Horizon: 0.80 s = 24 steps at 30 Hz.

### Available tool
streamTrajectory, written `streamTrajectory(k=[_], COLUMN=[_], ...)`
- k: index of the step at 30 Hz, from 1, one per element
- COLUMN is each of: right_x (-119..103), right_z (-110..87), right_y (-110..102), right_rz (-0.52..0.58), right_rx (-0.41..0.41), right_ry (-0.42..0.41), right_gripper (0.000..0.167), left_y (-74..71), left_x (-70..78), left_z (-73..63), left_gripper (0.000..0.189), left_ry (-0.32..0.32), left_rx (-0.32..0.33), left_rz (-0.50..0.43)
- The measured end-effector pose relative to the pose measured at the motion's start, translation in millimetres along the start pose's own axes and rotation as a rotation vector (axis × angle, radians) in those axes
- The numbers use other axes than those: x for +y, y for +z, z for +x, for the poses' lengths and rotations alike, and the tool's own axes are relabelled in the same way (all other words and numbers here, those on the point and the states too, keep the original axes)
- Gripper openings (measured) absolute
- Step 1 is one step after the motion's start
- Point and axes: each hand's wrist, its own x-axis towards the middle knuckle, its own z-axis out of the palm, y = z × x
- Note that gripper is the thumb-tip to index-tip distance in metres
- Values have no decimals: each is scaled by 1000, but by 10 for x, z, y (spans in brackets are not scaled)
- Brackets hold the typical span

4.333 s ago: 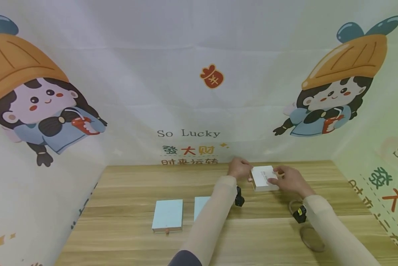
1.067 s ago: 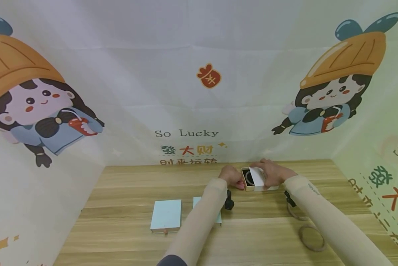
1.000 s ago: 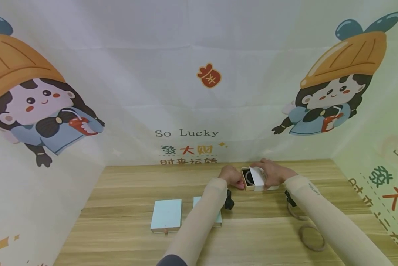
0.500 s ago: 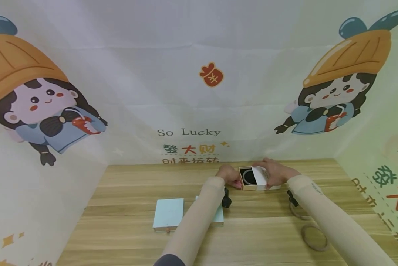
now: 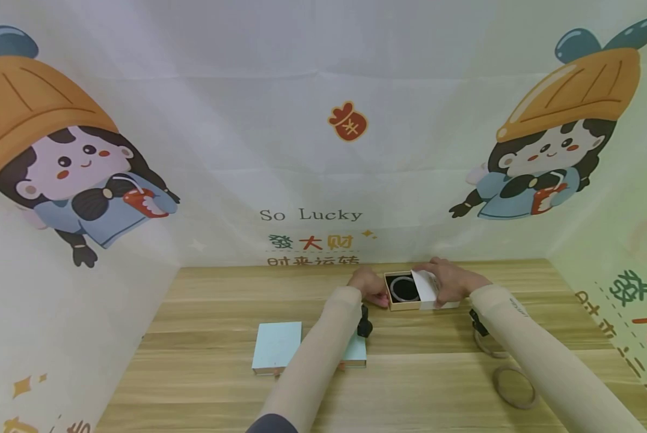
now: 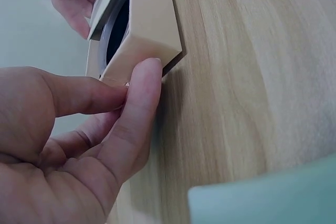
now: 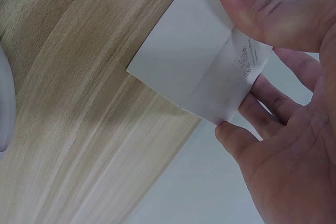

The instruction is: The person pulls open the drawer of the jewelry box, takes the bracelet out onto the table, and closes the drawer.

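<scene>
My left hand [image 5: 371, 286] pinches the end of a drawer-style gift box at the back right of the table, thumb against finger at the drawer's [image 6: 152, 19] end wall in the left wrist view. The drawer juts left from its white sleeve [image 7: 184, 40], about half out. On its black lining lies a grey ring-shaped bangle [image 5: 392, 287]. With my right hand [image 5: 447, 280] I hold the sleeve, thumb on the top face and fingers along its far side. The pull tab is hidden by my left fingers.
Two pale blue boxes stand front left: one [image 5: 278, 344] in view, the other [image 5: 357, 350] partly behind my left sleeve. Loose rings lie front right, one [image 5: 518, 406] in full view, another [image 5: 488, 352] partly under my right arm. A printed cloth wall [image 5: 312, 180] rises behind.
From a shut box, the drawer has slid left out of the sleeve, uncovering the bangle. My left hand has moved left with it; my right hand has shifted from the right edge onto the sleeve.
</scene>
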Motion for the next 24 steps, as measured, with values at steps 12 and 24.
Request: streamTrajectory(k=[12, 24], right_x=[16, 27], right_z=[-13, -19], right_y=[9, -11], right_rz=[6, -1], right_rx=[10, 19], right_ry=[-16, -32], right_gripper=[96, 95], left_y=[-72, -126], left_x=[-17, -23], left_z=[-26, -37], left_gripper=[18, 22], left_ry=[-17, -10], left_rx=[-29, -66], left_rz=[-26, -43])
